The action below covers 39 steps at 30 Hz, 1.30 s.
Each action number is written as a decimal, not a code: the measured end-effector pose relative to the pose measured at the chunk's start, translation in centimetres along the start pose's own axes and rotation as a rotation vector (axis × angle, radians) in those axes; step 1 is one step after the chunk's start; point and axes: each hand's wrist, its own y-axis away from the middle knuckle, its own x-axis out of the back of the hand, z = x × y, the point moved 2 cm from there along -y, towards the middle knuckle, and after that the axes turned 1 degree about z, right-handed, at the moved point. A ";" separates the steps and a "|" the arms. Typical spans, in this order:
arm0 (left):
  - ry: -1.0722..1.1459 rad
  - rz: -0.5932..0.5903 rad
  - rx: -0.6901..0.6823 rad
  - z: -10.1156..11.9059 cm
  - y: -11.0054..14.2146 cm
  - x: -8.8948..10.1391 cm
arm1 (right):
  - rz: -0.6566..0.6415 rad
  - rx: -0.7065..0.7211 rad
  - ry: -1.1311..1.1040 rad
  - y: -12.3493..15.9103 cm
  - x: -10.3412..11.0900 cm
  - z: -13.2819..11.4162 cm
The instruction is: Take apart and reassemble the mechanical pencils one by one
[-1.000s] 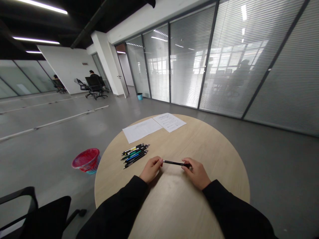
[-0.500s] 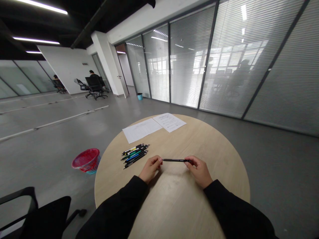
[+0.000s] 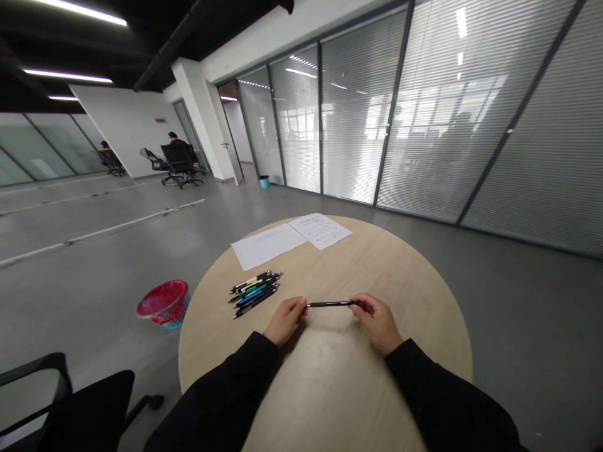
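Round wooden table (image 3: 391,295): pens (image 3: 254,295), two paper sheets (image 3: 320,231).

Long ceiling lights (image 3: 80,7) are burning white overhead, and bright window reflections are glaring off the glass partitions (image 3: 438,107). A soft shadow is falling on the table (image 3: 396,282) beside the left hand (image 3: 285,321), while the wide lens is bending lines toward the edges.

A round wooden table (image 3: 377,270) fills the lower middle of the frame; 2 flat paper sheets (image 3: 291,238) lie at its far edge, slim plastic pens (image 3: 254,295) lie left of centre, and a round plastic wastebasket (image 3: 163,304) stands on the floor to its left.
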 end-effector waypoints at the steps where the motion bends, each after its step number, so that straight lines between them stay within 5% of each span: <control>1: -0.011 -0.007 -0.006 0.0 0.0 0.0 | 0.003 -0.003 -0.002 0.0 0.0 0.0; 15: 0.202 -0.044 -0.074 0.1 0.2 -0.2 | 0.005 -0.006 0.012 -0.1 0.1 0.2; 23: -0.079 0.013 -0.036 -0.1 0.3 -0.3 | 0.007 -0.032 -0.002 -0.1 0.0 0.5; 39: 0.097 0.004 -0.109 0.5 0.5 0.0 | 0.009 -0.037 -0.062 -0.2 0.1 0.9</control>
